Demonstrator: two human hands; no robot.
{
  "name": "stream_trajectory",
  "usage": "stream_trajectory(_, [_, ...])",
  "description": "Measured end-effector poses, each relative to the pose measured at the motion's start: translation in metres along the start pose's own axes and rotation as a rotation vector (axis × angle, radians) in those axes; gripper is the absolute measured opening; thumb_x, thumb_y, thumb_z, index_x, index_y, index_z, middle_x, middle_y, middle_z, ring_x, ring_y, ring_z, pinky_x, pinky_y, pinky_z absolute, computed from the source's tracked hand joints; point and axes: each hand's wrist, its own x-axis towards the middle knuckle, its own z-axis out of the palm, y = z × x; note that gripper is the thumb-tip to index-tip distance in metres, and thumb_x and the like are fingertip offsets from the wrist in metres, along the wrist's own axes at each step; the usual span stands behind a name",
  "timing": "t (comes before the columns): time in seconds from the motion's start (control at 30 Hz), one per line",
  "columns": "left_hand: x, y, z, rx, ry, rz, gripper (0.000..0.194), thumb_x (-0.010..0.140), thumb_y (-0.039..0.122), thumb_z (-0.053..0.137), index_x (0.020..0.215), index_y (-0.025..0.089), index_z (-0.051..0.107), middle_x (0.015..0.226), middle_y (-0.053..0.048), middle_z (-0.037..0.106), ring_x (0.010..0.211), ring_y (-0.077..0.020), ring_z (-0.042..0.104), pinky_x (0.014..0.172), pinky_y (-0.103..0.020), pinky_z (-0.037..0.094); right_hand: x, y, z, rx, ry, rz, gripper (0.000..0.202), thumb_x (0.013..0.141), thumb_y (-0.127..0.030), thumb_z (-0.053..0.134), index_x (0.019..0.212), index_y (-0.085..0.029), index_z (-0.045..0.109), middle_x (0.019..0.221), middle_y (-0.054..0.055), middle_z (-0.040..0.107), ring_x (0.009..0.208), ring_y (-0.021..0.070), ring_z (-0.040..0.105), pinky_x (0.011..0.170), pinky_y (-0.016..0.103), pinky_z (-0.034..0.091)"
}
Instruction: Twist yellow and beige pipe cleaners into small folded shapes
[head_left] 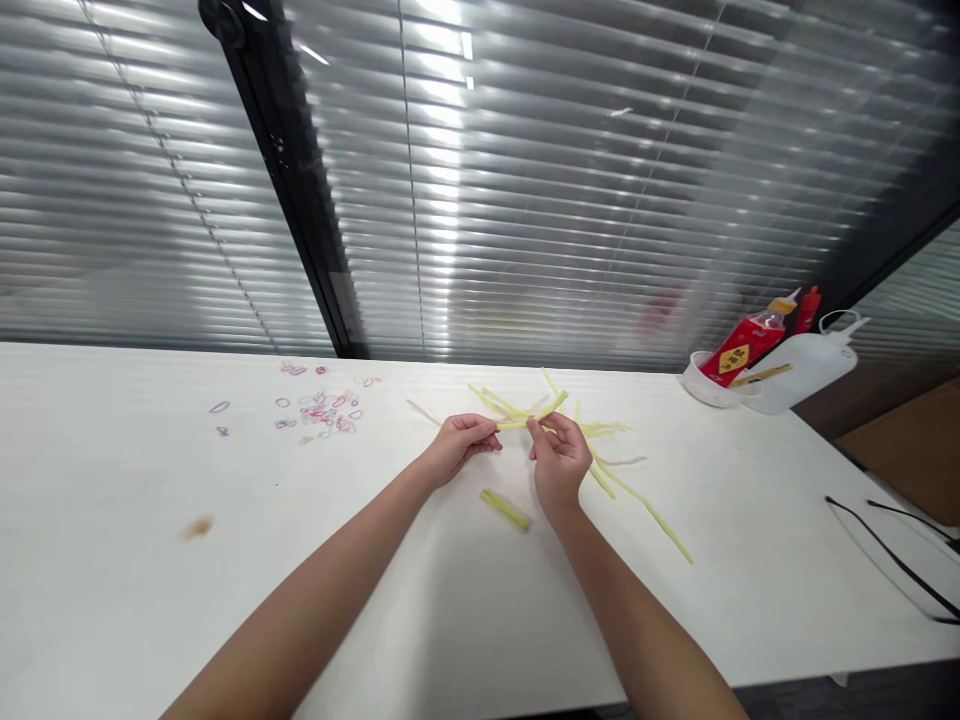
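Note:
Between my two hands stretches a yellow strip [513, 426], thin and flexible, held just above the white table. My left hand [461, 447] is closed, with thumb and fingertips pinching its left end. Farther along, my right hand [561, 462] grips the same strip, its bent end poking up past the fingers. Loose yellow strips [652, 513] and a few paler ones lie spread behind and to the right of my right hand, which partly hides them. Below my hands rests a short folded yellow bundle [505, 510], touched by neither hand.
Several small coloured rubber bands [324, 412] lie scattered at the left. A brown stain [198, 527] marks the white table [112, 600]. At the back right, a red-labelled bottle [742, 347] and a white squeeze bottle [806, 370] lean by a shallow bowl [705, 385]. Glasses [892, 545] lie at the right edge.

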Motion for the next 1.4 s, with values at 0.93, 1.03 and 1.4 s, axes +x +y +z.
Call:
stream_trajectory(0.93, [0.005,-0.005,-0.004,-0.194,0.165,0.065,0.02,0.068,0.026,0.072,0.076,0.013,0.059,0.069,-0.001,0.061,0.066,-0.0075,0.058,0.075,-0.022,0.047,0.007,0.012,-0.011,-0.513,-0.517,-0.468,0.023,0.084,-0.019,0.053,0.101,-0.02,0.068,0.088,0.005,0.064,0.079,0.0133,0.059,0.071,0.026,0.048])
stream_trajectory(1.03, [0.005,-0.005,-0.004,-0.19,0.17,0.062,0.021,0.067,0.025,0.073,0.077,0.013,0.059,0.07,-0.001,0.062,0.067,-0.0079,0.059,0.075,-0.022,0.048,0.007,0.012,-0.012,-0.514,-0.537,-0.465,0.023,0.085,-0.019,0.052,0.102,-0.02,0.068,0.088,0.004,0.064,0.08,0.0132,0.059,0.072,0.025,0.048])
stream_trajectory(1.4, [0.003,-0.002,-0.001,-0.147,0.111,0.065,0.024,0.07,0.026,0.071,0.087,0.011,0.066,0.08,-0.005,0.065,0.072,-0.0085,0.06,0.079,-0.022,0.046,0.009,0.013,-0.014,-0.559,-0.614,-0.442,0.025,0.088,-0.021,0.047,0.103,-0.022,0.067,0.088,0.005,0.062,0.08,0.0132,0.057,0.073,0.026,0.047])
